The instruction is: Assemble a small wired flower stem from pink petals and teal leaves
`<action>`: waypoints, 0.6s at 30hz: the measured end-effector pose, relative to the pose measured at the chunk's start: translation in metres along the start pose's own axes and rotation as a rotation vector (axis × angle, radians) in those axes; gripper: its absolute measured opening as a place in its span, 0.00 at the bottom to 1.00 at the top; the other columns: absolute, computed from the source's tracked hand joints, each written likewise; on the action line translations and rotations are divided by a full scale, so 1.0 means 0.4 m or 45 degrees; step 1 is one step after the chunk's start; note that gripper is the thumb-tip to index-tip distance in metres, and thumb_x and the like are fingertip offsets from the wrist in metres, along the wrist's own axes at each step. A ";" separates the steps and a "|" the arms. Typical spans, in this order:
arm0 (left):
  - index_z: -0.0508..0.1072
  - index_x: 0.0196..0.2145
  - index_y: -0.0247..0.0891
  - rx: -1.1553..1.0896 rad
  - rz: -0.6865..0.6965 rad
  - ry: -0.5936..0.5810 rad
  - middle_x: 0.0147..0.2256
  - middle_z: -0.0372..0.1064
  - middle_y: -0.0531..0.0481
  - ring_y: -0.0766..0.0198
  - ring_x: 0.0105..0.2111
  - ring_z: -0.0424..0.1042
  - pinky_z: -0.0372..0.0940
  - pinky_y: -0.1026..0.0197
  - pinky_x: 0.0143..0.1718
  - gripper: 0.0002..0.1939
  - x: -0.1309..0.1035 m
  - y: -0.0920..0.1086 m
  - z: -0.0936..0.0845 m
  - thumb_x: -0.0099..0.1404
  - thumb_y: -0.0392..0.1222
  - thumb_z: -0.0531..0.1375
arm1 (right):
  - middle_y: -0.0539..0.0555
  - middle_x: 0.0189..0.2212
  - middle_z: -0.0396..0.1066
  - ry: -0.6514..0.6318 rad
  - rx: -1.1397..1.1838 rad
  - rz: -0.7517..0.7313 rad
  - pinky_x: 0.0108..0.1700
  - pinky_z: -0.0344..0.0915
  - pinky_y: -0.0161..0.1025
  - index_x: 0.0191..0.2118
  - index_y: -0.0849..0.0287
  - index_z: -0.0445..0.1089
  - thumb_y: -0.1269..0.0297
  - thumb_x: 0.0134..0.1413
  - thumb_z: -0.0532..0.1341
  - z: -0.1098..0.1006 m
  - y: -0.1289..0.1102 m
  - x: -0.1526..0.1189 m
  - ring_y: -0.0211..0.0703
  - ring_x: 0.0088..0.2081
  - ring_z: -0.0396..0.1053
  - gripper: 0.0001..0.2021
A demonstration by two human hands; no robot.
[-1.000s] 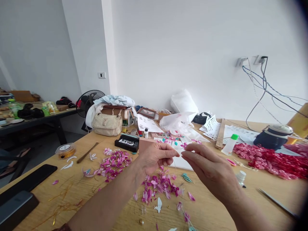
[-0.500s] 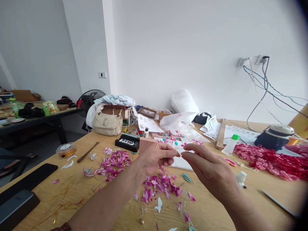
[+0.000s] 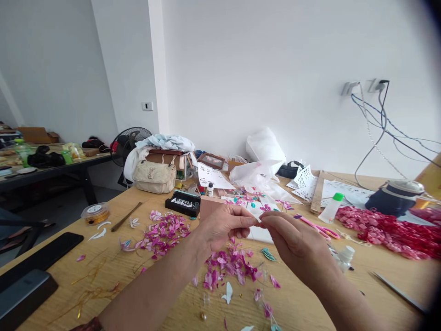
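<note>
Above the middle of the table, my left hand (image 3: 230,225) and my right hand (image 3: 287,232) meet at the fingertips. Thumb and forefinger are pinched together on each hand. Whatever lies between them is too small and hidden to name. Below my wrists spreads a pile of pink-purple petals (image 3: 229,264), and a second heap of petals (image 3: 165,232) lies to the left. Behind my hands, pink flowers with teal leaves (image 3: 246,201) rest on a white sheet. A teal leaf piece (image 3: 268,254) sits just below my right fingers.
Pink-handled scissors (image 3: 322,229), a green-capped bottle (image 3: 331,209) and red-pink petal strings (image 3: 382,234) are at right, with tweezers (image 3: 396,289) nearer. A black tray (image 3: 182,203), a wire spool (image 3: 95,214) and a phone (image 3: 41,259) lie left. A beige bag (image 3: 155,177) stands behind.
My right hand has tilted down and closed its fingertips against those of my left hand, uncovering more of the scissors. My left hand has hardly moved.
</note>
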State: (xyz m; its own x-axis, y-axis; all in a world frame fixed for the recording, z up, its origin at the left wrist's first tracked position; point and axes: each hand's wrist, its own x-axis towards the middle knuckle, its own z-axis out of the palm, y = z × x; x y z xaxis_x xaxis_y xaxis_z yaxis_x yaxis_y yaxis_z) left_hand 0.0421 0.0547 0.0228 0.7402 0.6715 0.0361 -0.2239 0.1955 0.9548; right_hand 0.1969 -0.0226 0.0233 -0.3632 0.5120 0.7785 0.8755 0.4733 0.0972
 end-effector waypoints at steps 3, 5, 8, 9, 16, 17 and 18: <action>0.73 0.23 0.33 0.170 0.103 0.053 0.17 0.61 0.55 0.73 0.19 0.58 0.51 0.66 0.23 0.11 0.001 -0.006 0.003 0.49 0.45 0.66 | 0.49 0.22 0.70 0.028 0.090 0.247 0.23 0.59 0.31 0.29 0.56 0.64 0.73 0.55 0.50 0.007 -0.009 0.001 0.35 0.22 0.67 0.09; 0.73 0.24 0.34 0.398 0.244 0.134 0.18 0.60 0.55 0.71 0.20 0.58 0.52 0.65 0.23 0.08 0.000 -0.010 0.009 0.53 0.43 0.63 | 0.46 0.18 0.67 0.009 0.195 0.476 0.23 0.58 0.31 0.27 0.56 0.63 0.70 0.54 0.52 0.009 -0.016 0.003 0.35 0.19 0.63 0.07; 0.73 0.25 0.35 0.854 0.611 0.238 0.22 0.63 0.53 0.68 0.25 0.61 0.56 0.64 0.28 0.06 -0.007 -0.012 0.022 0.58 0.38 0.59 | 0.45 0.15 0.64 -0.083 0.401 0.806 0.21 0.54 0.32 0.24 0.56 0.62 0.65 0.52 0.54 0.004 -0.023 0.011 0.34 0.17 0.59 0.07; 0.74 0.26 0.35 1.004 0.745 0.242 0.24 0.64 0.51 0.67 0.27 0.63 0.58 0.63 0.30 0.07 -0.009 -0.012 0.025 0.59 0.36 0.57 | 0.45 0.15 0.63 -0.104 0.494 0.901 0.20 0.53 0.32 0.23 0.56 0.62 0.63 0.52 0.55 0.002 -0.024 0.014 0.34 0.17 0.57 0.08; 0.75 0.30 0.35 1.171 0.975 0.242 0.27 0.66 0.49 0.65 0.29 0.65 0.60 0.63 0.32 0.08 -0.007 -0.020 0.025 0.61 0.35 0.56 | 0.43 0.14 0.58 -0.186 1.137 1.236 0.17 0.47 0.31 0.23 0.57 0.61 0.53 0.47 0.58 -0.002 -0.013 0.025 0.30 0.14 0.51 0.13; 0.75 0.29 0.35 1.084 0.923 0.258 0.26 0.65 0.50 0.66 0.29 0.64 0.59 0.63 0.31 0.07 -0.005 -0.019 0.024 0.60 0.35 0.57 | 0.43 0.14 0.59 -0.183 1.167 1.242 0.17 0.47 0.31 0.23 0.57 0.61 0.53 0.47 0.58 -0.001 -0.013 0.026 0.30 0.14 0.52 0.14; 0.75 0.28 0.35 0.996 0.861 0.269 0.25 0.65 0.50 0.67 0.28 0.64 0.59 0.64 0.31 0.06 -0.003 -0.018 0.023 0.59 0.35 0.58 | 0.43 0.14 0.60 -0.177 1.188 1.245 0.17 0.48 0.31 0.23 0.58 0.61 0.53 0.47 0.59 0.000 -0.013 0.027 0.30 0.14 0.52 0.14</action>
State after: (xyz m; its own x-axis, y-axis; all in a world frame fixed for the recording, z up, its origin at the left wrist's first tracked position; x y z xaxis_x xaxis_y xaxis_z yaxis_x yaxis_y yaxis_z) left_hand 0.0488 0.0459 0.0184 0.4714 0.5942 0.6517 -0.0217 -0.7309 0.6822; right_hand 0.1886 -0.0196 0.0311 0.1999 0.9565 0.2127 0.2716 0.1545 -0.9499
